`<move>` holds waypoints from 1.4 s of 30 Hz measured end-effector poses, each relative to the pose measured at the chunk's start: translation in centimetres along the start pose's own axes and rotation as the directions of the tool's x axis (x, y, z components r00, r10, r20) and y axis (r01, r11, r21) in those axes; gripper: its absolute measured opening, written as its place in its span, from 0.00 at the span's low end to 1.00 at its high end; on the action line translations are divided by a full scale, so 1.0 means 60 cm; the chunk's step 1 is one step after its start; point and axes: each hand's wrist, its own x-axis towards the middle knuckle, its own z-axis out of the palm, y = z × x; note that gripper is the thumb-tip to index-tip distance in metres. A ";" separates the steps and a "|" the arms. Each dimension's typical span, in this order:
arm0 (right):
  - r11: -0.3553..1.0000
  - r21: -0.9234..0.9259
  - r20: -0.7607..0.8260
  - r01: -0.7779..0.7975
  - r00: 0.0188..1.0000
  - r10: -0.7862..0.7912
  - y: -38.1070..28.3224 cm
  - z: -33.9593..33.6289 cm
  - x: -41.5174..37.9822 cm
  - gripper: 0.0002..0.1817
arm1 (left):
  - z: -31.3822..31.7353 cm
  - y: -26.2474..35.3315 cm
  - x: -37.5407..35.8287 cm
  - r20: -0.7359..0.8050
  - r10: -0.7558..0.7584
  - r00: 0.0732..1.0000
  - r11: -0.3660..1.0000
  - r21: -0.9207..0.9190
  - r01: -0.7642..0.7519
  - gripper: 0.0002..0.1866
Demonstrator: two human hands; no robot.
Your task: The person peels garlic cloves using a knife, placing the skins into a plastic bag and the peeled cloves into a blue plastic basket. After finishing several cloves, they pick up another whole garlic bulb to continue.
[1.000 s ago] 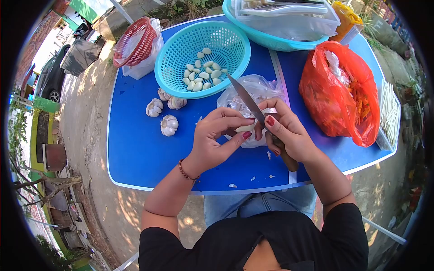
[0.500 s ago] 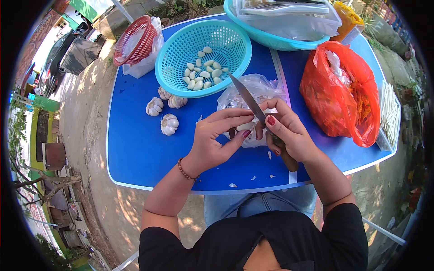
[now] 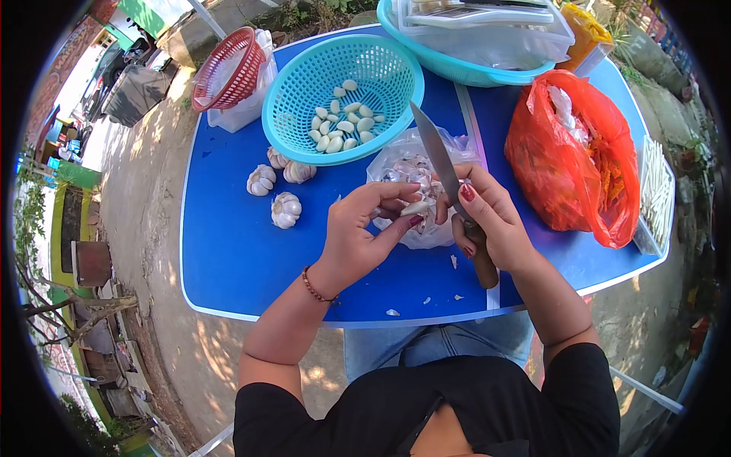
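My left hand (image 3: 367, 225) pinches a pale garlic clove (image 3: 415, 208) between thumb and fingers. In my right hand (image 3: 491, 221) is a knife (image 3: 435, 148), its blade pointing up and away and its brown handle under the palm. Both hands are over a clear plastic bag (image 3: 396, 169) that holds garlic skins and pieces. Beyond it, a turquoise basket (image 3: 293, 87) contains several peeled cloves (image 3: 335, 133). Whole garlic bulbs (image 3: 285, 210) lie left of the bag on the blue table (image 3: 228, 266).
At the right are a red plastic bag (image 3: 533, 175) with orange contents and a tray of white sticks (image 3: 653, 190). A red basket (image 3: 242, 76) stands at the back left. A second turquoise basin (image 3: 487, 75) holds plastic containers. Skin scraps lie near the front edge.
The knife blade has shifted right, away from the clove, and points more upright. My hands have parted slightly, and the clove in my left hand shows more.
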 end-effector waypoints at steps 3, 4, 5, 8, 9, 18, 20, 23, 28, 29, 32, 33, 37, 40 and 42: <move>0.997 -0.074 -0.004 0.000 1.000 0.000 0.001 -0.004 -0.003 0.16 | -0.006 -0.004 0.002 0.027 0.125 0.992 0.983 0.133 -0.128 0.15; 0.994 -0.108 -0.007 -0.010 1.000 0.009 0.001 -0.004 -0.004 0.16 | -0.010 0.001 0.003 0.053 0.181 0.982 0.961 0.202 -0.188 0.15; 0.992 -0.125 -0.032 -0.018 0.999 0.014 0.000 0.000 -0.004 0.15 | -0.012 0.003 0.004 0.084 0.234 0.969 0.931 0.268 -0.248 0.15; 0.986 -0.157 -0.084 -0.059 0.995 0.047 -0.005 0.008 -0.004 0.14 | -0.008 -0.006 0.005 0.035 0.289 0.957 0.928 0.234 -0.289 0.15; 0.984 -0.155 -0.086 -0.083 0.994 0.070 -0.007 0.007 -0.004 0.14 | -0.008 -0.006 0.005 0.033 0.273 0.961 0.934 0.229 -0.273 0.15; 0.964 -0.243 -0.054 -0.105 0.994 0.095 -0.006 0.004 -0.009 0.06 | -0.014 -0.007 0.006 0.085 0.279 0.956 0.939 0.181 -0.291 0.15; 0.956 -0.285 -0.034 -0.067 0.998 0.060 0.001 0.009 -0.008 0.10 | -0.004 -0.008 0.009 0.087 0.295 0.951 0.955 0.013 -0.298 0.14; 0.945 -0.308 -0.018 -0.115 0.993 0.115 0.003 0.011 -0.008 0.16 | -0.007 -0.003 0.003 0.206 0.181 0.962 0.982 0.020 -0.189 0.14; 0.946 -0.286 -0.012 -0.149 0.988 0.152 -0.005 0.017 -0.007 0.17 | -0.007 -0.012 0.006 0.175 0.248 0.953 0.954 0.125 -0.271 0.14; 0.945 -0.289 -0.003 -0.154 0.987 0.160 -0.005 0.017 -0.007 0.17 | -0.008 -0.014 0.007 0.166 0.259 0.952 0.949 0.141 -0.283 0.14; 0.951 -0.278 -0.003 -0.136 0.990 0.140 -0.004 0.011 -0.008 0.19 | -0.009 -0.017 0.008 0.119 0.257 0.959 0.948 0.162 -0.274 0.15; 0.959 -0.262 -0.024 -0.110 0.994 0.107 0.001 0.007 -0.007 0.19 | -0.010 -0.018 0.007 0.102 0.247 0.964 0.950 0.169 -0.261 0.15; 0.971 -0.234 -0.094 -0.047 0.995 0.026 -0.016 0.011 -0.011 0.18 | -0.012 -0.016 0.003 0.064 0.214 0.975 0.954 0.201 -0.222 0.16; 0.942 -0.331 -0.038 -0.055 0.998 0.045 -0.010 0.009 -0.011 0.12 | -0.012 -0.012 0.002 0.082 0.261 0.962 0.912 0.305 -0.273 0.17; 0.942 -0.320 -0.059 -0.097 0.995 0.083 -0.011 0.012 -0.010 0.10 | -0.011 -0.011 0.000 0.088 0.283 0.955 0.892 0.342 -0.296 0.18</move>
